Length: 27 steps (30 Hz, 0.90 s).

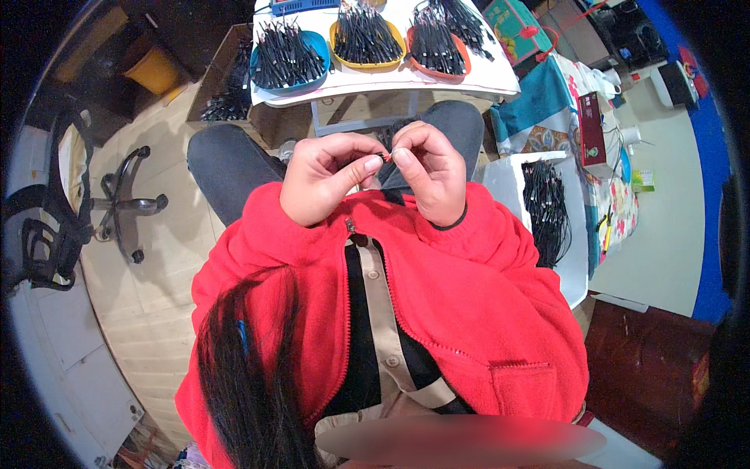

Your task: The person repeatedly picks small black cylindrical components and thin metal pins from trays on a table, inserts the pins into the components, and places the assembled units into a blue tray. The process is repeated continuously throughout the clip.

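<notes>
Above my lap, my left hand (332, 173) and my right hand (430, 170) meet, both pinched closed. Between their fingertips is a small cable end with red wires (387, 157). Most of it is hidden by my fingers and thumbs, so its exact form does not show. On the white table ahead, bundles of thin black cables (367, 35) lie in a blue basket (318, 47), a yellow basket (369, 65) and a red-orange basket (466, 61). More loose black cables (461, 23) lie at the table's right side.
To my right, a white box (576, 270) holds many black cables (545, 207), near a side table with a patterned cloth (539, 98) and a dark red box (594, 133). Left of the white table (500, 78) stands a cardboard box (209, 87). A chair base (129, 202) is farther left.
</notes>
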Available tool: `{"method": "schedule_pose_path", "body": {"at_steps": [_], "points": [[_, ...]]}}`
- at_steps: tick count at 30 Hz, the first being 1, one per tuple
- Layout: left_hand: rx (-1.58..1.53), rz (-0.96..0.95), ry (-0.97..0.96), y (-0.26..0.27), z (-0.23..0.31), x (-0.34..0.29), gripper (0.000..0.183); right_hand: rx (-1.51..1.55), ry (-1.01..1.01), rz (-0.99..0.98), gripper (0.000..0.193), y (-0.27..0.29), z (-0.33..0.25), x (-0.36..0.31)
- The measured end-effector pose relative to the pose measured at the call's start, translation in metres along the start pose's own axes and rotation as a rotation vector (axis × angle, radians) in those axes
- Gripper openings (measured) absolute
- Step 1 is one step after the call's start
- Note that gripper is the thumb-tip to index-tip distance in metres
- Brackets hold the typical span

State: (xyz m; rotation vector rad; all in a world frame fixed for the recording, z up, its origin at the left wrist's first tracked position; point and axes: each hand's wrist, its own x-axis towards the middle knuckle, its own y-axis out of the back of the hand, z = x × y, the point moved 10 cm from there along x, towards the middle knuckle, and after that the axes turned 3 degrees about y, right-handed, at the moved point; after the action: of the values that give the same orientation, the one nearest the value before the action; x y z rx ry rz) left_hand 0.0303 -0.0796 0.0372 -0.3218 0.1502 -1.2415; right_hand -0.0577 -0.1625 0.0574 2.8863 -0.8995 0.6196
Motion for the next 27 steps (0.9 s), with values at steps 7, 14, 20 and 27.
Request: {"method": "schedule_pose_path", "body": {"at_steps": [7, 14, 20, 27], "points": [[0.133, 0.113, -0.066, 0.021, 0.022, 0.011, 0.013, -0.612, 0.460, -0.243, 0.022, -0.014, -0.047, 0.044], [0.101, 0.180, 0.015, 0.037, 0.010, 0.046, 0.013, -0.902, 0.656, -0.090, 0.025, -0.012, -0.040, 0.065], [0.114, 0.330, 0.066, 0.047, -0.005, 0.082, 0.014, -0.810, 0.458, 0.059, 0.011, 0.019, -0.004, 0.094], [0.334, 0.293, 0.132, 0.061, 0.029, 0.145, 0.011, -0.605, 0.350, 0.108, 0.008, 0.073, 0.029, 0.124]]}}
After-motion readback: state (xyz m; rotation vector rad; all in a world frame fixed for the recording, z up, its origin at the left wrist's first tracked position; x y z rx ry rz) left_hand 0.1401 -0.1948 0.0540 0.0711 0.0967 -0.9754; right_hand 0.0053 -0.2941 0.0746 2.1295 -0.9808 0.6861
